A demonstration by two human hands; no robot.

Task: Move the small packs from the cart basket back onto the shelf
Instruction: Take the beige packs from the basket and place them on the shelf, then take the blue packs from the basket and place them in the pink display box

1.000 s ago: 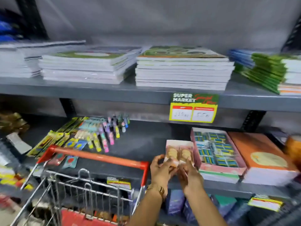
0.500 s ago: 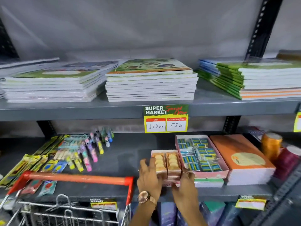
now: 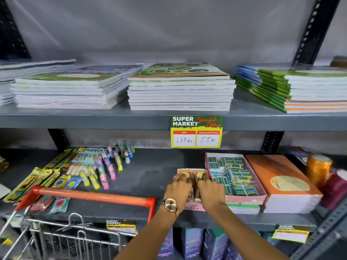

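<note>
The shelf (image 3: 150, 175) is dark grey, the cart handle (image 3: 90, 196) orange-red, the price tag (image 3: 196, 131) yellow, green and red, the eraser box (image 3: 244, 198) pink.

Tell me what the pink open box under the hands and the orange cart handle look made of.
Pink open box: apparently matte printed cardboard, with thin folded walls and lettering on the front. Orange cart handle: likely smooth plastic sleeve with a slight sheen, red end caps, on a bare wire cart.

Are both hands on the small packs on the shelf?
Yes, the left hand and right hand press side by side on the small packs.
</note>
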